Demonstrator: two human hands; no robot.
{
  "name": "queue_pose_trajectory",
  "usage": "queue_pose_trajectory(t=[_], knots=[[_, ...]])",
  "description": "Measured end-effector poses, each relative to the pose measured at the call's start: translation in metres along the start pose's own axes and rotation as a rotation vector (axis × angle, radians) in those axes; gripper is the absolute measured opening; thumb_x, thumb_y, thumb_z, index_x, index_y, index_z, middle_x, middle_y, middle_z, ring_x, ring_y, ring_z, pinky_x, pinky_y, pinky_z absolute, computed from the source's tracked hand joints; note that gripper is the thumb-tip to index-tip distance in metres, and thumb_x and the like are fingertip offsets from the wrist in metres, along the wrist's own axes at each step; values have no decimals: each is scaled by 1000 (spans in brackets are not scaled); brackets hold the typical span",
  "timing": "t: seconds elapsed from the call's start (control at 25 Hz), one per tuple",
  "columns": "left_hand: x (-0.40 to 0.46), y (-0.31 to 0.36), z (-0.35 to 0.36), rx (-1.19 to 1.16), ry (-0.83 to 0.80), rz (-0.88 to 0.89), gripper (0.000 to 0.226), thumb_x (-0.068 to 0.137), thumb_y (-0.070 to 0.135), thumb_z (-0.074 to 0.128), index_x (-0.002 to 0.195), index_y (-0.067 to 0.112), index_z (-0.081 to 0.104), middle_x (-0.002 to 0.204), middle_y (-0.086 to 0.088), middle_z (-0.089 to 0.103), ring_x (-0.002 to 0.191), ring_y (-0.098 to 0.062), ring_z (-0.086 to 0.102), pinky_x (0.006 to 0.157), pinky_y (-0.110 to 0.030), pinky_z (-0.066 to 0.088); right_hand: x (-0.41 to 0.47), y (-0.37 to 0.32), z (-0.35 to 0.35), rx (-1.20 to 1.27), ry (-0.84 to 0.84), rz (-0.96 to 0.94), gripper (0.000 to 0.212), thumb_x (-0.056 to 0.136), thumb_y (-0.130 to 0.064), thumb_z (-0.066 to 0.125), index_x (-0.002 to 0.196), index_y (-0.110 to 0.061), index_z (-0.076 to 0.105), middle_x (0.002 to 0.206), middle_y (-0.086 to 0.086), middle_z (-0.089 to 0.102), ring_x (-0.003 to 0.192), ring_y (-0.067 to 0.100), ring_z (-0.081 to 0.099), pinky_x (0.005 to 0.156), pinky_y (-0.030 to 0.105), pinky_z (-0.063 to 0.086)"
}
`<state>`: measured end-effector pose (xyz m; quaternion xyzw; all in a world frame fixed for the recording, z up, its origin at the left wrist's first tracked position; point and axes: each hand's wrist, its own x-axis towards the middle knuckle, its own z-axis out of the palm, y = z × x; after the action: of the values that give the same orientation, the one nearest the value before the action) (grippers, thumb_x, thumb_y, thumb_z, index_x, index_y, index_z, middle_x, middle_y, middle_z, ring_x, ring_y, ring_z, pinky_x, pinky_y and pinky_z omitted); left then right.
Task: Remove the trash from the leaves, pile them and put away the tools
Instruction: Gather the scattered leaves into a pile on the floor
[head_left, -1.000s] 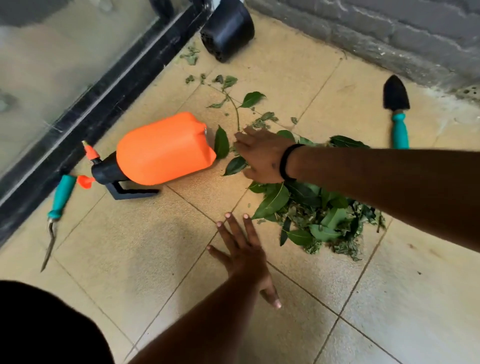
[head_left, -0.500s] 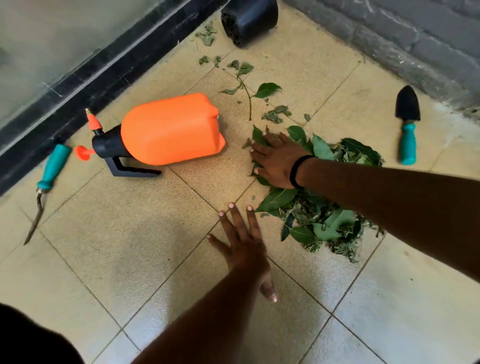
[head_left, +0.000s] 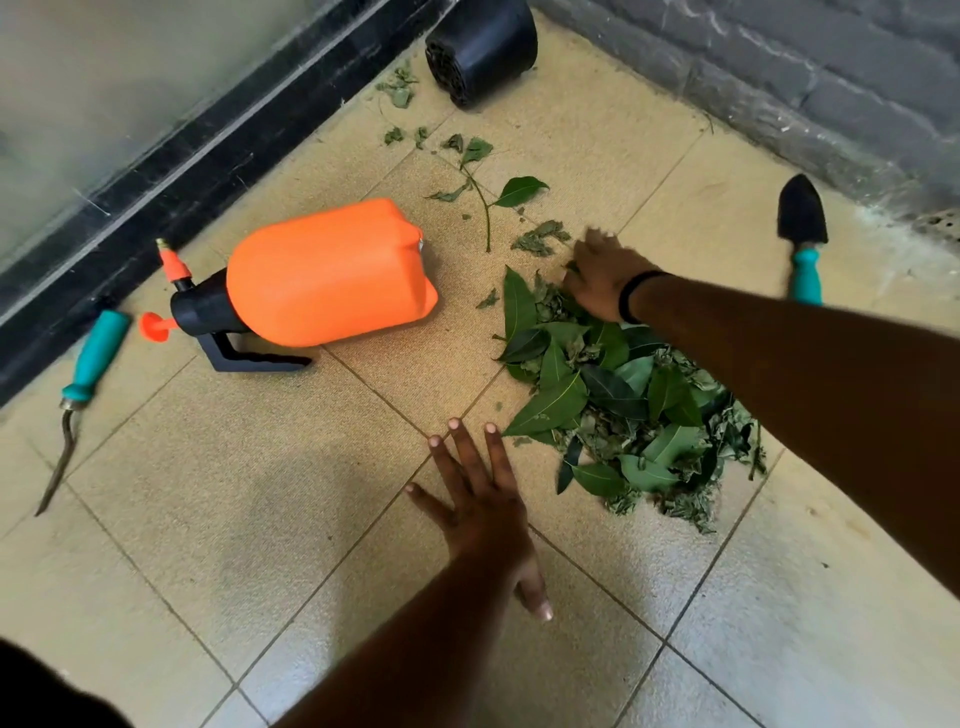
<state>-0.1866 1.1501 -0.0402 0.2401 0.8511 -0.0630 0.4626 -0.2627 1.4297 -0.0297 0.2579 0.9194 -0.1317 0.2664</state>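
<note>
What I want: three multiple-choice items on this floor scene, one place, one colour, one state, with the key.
1. Where is the black pot? A) on the leaf pile B) on its side near the far wall C) beside the weeder
2. The sprayer tank's colour? A) teal B) grey C) orange
3. The left hand? A) flat on the floor, fingers spread B) gripping the trowel C) pinching a leaf
B, tipped over up top; C, bright orange; A, palm down, holding nothing.
</note>
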Motion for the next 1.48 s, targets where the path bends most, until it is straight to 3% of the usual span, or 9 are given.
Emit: queue_pose_trajectory(t=[0.16, 0.28, 0.4, 0.6, 0.88, 1.0, 1.12, 1.36, 1.48], knots=[[1, 0, -1, 18, -15, -14, 187, 36, 50, 100, 125, 10, -60, 126, -27, -66, 122, -56, -52, 102, -85, -7, -7, 7, -11, 299, 195, -53, 38, 107, -35, 37, 122, -8, 60, 126, 18, 61, 124, 37, 55, 96, 39, 45], [2, 2, -2, 29, -40, -31, 186, 38, 50, 100, 122, 10, -62, 124, -28, -67, 121, -56, -53, 102, -85, -8, 11, 28, -36, 274, 5, 271, 95, 92, -67, 51, 160, -14, 11, 165, 21, 8, 150, 39, 19, 118, 47, 26], [5, 4, -5, 54, -49, -50, 186, 39, 50, 100, 121, 10, -62, 123, -28, -67, 120, -57, -53, 101, -85, -8, 26, 21, -25, 151, -168, 405, 142, 63, -94, 53, 157, -15, -19, 161, 24, -25, 151, 44, -13, 121, 57, 6], [3, 4, -6, 38, -66, -45, 185, 40, 49, 99, 124, 10, -60, 123, -28, -67, 120, -56, -53, 103, -85, -7, 24, 12, -2, 209, -72, 379, 155, 49, -102, 50, 154, -18, -26, 156, 25, -35, 146, 46, -26, 118, 64, -3], [2, 4, -6, 40, -55, -43, 185, 39, 49, 100, 123, 11, -61, 124, -28, -67, 121, -56, -52, 104, -84, -5, -7, 42, -25, 263, -295, 182, 110, 77, -91, 29, 160, -28, -5, 164, 11, -24, 151, 36, -20, 122, 57, -6], [1, 4, -6, 47, -53, -39, 187, 38, 51, 100, 121, 10, -62, 124, -28, -66, 122, -57, -51, 104, -84, -4, -29, 59, -31, 324, -326, 142, 93, 91, -80, 25, 160, -18, 21, 166, 8, 17, 152, 31, 18, 122, 48, 13], [0, 3, -7, 37, -48, -32, 187, 37, 50, 100, 121, 11, -62, 124, -28, -66, 122, -57, -51, 105, -84, -3, -40, 55, -18, 292, -1, 63, 62, 97, -58, 40, 125, -7, 62, 133, 18, 60, 126, 38, 54, 100, 40, 44], [0, 4, -8, 49, -72, -41, 186, 38, 49, 100, 125, 11, -60, 124, -28, -67, 121, -57, -52, 103, -85, -6, 0, -3, -18, 172, 147, -121, 71, 105, -43, 40, 160, -10, 12, 168, 10, 3, 153, 26, 15, 123, 35, 18], [1, 3, -8, 38, -69, -33, 185, 39, 49, 100, 125, 11, -60, 124, -28, -67, 120, -56, -52, 103, -85, -7, 10, -24, -7, 75, 99, -179, 59, 106, -45, 34, 157, -16, 25, 166, 12, 16, 147, 30, 29, 118, 40, 29]])
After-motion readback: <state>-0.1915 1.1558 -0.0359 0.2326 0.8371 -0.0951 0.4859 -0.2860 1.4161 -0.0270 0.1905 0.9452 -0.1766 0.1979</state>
